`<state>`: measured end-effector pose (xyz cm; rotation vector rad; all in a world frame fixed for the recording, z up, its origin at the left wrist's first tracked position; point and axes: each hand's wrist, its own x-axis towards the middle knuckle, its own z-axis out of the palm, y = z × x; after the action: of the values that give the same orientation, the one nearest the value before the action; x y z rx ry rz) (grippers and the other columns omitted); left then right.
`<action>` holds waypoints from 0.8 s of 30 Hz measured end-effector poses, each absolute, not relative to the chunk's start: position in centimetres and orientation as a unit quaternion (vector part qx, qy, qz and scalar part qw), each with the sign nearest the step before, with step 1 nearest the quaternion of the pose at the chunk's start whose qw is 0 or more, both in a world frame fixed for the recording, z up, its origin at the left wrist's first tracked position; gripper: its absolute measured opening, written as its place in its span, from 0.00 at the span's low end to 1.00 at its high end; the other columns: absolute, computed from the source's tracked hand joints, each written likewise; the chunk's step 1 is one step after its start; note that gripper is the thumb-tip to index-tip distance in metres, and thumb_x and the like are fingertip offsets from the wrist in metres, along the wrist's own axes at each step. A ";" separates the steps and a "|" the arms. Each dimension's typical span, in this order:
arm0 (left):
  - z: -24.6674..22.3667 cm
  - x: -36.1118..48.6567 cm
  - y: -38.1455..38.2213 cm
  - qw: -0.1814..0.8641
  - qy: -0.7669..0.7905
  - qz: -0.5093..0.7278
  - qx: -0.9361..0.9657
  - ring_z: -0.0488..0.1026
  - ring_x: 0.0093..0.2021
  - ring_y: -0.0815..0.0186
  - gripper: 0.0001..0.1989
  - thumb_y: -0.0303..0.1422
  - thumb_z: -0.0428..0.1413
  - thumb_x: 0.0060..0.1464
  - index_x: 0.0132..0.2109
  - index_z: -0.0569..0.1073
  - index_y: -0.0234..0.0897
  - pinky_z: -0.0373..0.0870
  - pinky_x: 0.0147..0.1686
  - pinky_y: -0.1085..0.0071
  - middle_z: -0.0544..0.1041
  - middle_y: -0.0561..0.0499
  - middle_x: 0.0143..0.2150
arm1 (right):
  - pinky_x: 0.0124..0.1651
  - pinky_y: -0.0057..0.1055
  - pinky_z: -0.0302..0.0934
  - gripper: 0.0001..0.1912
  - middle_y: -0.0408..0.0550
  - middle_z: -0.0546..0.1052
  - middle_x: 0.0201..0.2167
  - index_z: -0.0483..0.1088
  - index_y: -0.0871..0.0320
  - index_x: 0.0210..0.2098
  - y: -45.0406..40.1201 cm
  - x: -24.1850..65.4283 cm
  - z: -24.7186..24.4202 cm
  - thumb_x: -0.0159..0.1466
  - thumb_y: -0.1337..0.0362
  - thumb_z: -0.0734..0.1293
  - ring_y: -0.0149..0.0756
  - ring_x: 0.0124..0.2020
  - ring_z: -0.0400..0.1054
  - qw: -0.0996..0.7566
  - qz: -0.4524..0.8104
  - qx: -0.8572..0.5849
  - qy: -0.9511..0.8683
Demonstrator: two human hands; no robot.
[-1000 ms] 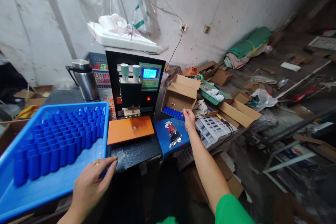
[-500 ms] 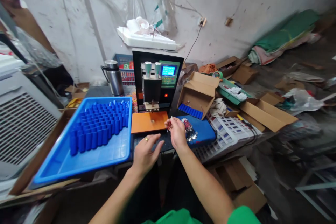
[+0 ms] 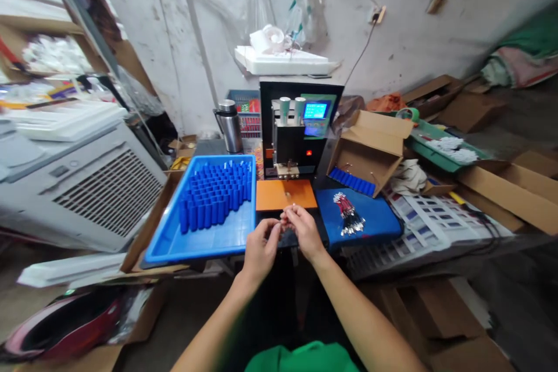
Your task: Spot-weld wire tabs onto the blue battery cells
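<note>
My left hand (image 3: 263,245) and my right hand (image 3: 304,231) meet in front of the orange plate (image 3: 300,195), fingers pinched together on something too small to make out. Behind them stands a black machine (image 3: 283,142) with a lit blue screen and two silver-green cylinders. Left of it, a blue tray (image 3: 218,242) bears rows of upright blue cylinders (image 3: 218,192). A bundle of red and black wires (image 3: 347,213) lies on a blue pad (image 3: 380,218) to the right. An open cardboard box (image 3: 375,154) holds a row of blue cylinders (image 3: 352,181).
A steel flask (image 3: 231,128) stands behind the tray. Farther right are a green tray (image 3: 429,145) with white pieces, a white plastic crate (image 3: 436,221) and cardboard boxes. A grey slatted unit (image 3: 96,186) is at the left, and a white foam slab (image 3: 283,62) sits atop the machine.
The view has turned left, so the scene sits farther right. My hands have come together, and the fingers of my left hand have closed from a spread pose.
</note>
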<state>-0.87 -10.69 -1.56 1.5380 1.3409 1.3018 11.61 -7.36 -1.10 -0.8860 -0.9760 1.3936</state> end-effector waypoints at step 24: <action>-0.1 -17.0 -6.0 -0.084 0.613 0.095 0.780 0.67 0.51 0.50 0.27 0.26 0.63 0.48 0.56 0.69 0.43 0.65 0.48 0.56 0.71 0.41 0.52 | 0.30 0.33 0.61 0.14 0.44 0.70 0.19 0.71 0.55 0.24 -10.8 13.1 -3.7 0.55 0.52 0.71 0.36 0.23 0.65 0.506 0.571 -0.416 -0.495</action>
<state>-16.98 -6.04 -0.08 2.5893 2.0356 0.3167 13.05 -10.79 -3.73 -1.0045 -1.1933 1.3761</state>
